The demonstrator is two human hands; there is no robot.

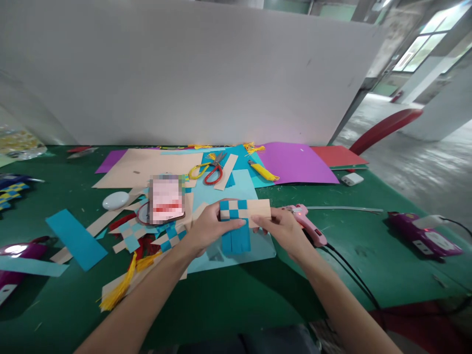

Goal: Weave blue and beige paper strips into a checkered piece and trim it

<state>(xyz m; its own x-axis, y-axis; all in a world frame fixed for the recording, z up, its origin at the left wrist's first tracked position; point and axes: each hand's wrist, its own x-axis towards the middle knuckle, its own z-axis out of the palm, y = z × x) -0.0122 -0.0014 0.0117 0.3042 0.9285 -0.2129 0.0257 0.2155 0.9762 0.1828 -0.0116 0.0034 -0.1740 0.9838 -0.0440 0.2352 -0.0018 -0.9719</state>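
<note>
Blue and beige paper strips are woven into a checkered piece [236, 210], held up in front of me over a light blue sheet [247, 189]. Its loose blue strips hang down and its beige ends stick out to the right. My left hand [210, 228] is closed on its left side, thumb lying across the front. At the right, my right hand [282, 228] pinches the beige ends between thumb and fingers. Just beyond the right hand lies a pink glue gun [308, 223] with a black cord.
Scissors [212, 169], a yellow utility knife [263, 170] and coloured sheets [295, 162] lie toward the white partition [191, 73]. To the left are a phone [165, 199], woven scraps, a yellow tassel [120, 287] and a blue strip [76, 239]. A purple power strip [424, 236] sits right.
</note>
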